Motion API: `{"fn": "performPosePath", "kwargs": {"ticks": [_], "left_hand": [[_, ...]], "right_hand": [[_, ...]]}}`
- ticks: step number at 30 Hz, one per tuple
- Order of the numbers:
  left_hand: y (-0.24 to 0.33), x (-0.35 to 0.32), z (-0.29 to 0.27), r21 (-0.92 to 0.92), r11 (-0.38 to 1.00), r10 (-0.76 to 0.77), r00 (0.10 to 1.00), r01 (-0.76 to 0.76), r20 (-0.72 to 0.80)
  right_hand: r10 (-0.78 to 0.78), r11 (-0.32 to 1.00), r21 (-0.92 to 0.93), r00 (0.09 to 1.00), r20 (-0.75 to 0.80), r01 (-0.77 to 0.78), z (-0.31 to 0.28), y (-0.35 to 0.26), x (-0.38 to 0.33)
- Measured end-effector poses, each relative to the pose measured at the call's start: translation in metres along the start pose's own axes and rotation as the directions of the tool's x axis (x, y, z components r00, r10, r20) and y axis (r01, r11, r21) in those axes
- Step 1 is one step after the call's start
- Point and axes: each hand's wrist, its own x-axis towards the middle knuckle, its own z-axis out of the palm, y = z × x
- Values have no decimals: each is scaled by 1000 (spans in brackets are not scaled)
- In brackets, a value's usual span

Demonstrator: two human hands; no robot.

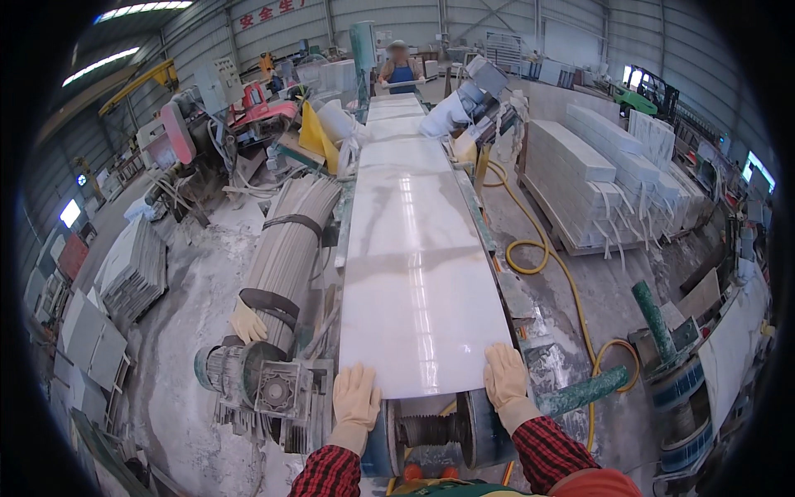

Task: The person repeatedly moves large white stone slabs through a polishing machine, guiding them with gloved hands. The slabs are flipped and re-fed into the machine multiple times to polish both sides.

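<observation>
A long, polished white stone slab (418, 319) with grey-brown veining lies on a roller conveyor, its near end overhanging a dark blue roller (385, 439). My left hand (357, 399), in a cream work glove, rests on the slab's near left corner with fingers stretched forward. At the near right corner, my right hand (505, 383) lies likewise in a matching glove, fingers extended along the edge. The undersides of both hands are hidden. Farther along the line are more pale stone surfaces (396, 128), and a person in a blue apron (402, 74) stands at the far end.
An electric motor with gearbox (240, 373) sits left of the conveyor, a loose glove (248, 321) above it. Strapped stone strips (291, 224) lie beyond. On the right are a yellow hose (571, 290), green rollers (584, 392) and stacked stone blocks (571, 182).
</observation>
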Motion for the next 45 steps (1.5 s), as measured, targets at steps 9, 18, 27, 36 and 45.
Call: {"fn": "performPosePath", "kwargs": {"ticks": [9,18,27,36,45], "left_hand": [[3,-7,-4,-56,998,-23,999,25,37],[6,-8,-7,-49,999,-16,1000,17,27],[11,-12,-16,-56,998,-35,995,41,90],[8,-21,-12,-55,998,-32,996,37,80],[8,-28,-10,-35,999,-27,998,29,53]], "right_hand": [[27,998,50,997,66,-30,-12,-7,2],[24,1000,3,999,47,-24,-6,-1,-10],[45,999,13,995,85,-46,-15,-7,-11],[20,1000,13,998,53,-21,-19,-11,-15],[-1,1000,20,1000,-4,1,-23,-17,-15]]}}
